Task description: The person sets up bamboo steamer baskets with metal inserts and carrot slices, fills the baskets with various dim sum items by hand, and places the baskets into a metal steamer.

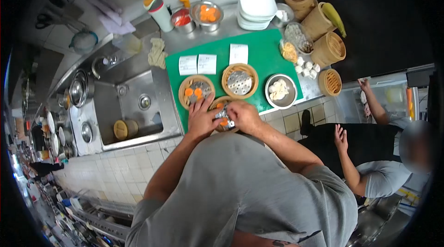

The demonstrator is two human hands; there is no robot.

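Observation:
Both my hands are at a small bamboo steamer (216, 105) on the near edge of the green board (215, 60). My left hand (202, 118) rests at its left rim, fingers forward, fingertips near the silvery metal or foil piece (221, 113) inside. My right hand (243, 115) has its fingers curled on the right side of that silvery piece; orange bits show beneath. Left of it, another steamer (196, 79) holds carrot slices (198, 92) on a perforated plate. A third steamer (239, 81) has a bare perforated plate. A metal bowl (280, 91) holds pale pieces.
White slips (206, 63) lie on the board. Behind stand a bottle (160, 15), bowls of carrots (207, 15) and red food, and white containers (256, 6). Stacked steamers (329, 47) are right, a sink (141, 103) left. A co-worker (365, 154) stands at an open drawer, right.

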